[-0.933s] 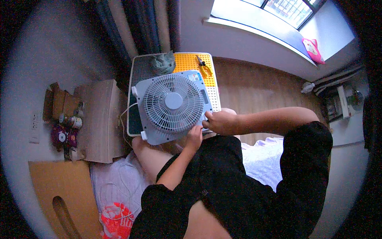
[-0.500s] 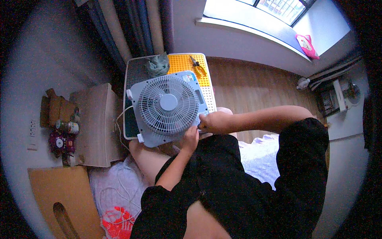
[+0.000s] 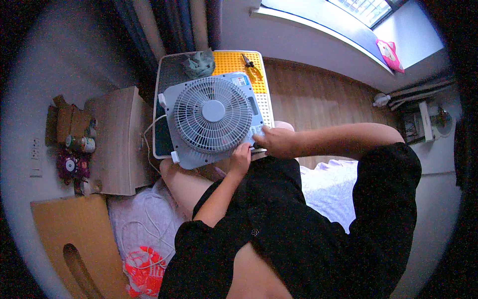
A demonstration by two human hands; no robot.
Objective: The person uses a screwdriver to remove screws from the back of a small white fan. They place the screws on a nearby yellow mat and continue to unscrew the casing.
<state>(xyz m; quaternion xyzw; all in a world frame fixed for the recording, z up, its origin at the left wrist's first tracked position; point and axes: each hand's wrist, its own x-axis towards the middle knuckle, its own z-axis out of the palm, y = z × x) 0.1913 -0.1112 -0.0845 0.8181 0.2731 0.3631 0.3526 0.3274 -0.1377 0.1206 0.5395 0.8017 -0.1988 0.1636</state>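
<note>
Box fan (image 3: 213,118) lying grille-up on table (image 3: 167,74); left hand (image 3: 241,158) gripping its near edge to steady it, right hand (image 3: 274,141) pinching at its corner.

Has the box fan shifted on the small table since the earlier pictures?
No. The box fan keeps its place beside the yellow mat; only the view has shifted.

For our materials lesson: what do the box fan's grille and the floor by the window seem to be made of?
Fan grille: probably moulded plastic, pale grey-blue and matt, with thin, even ribs around a smooth hub. Floor: wood or wood-look laminate, brown planks with visible seams and a slight sheen; which of the two cannot be told.
</note>
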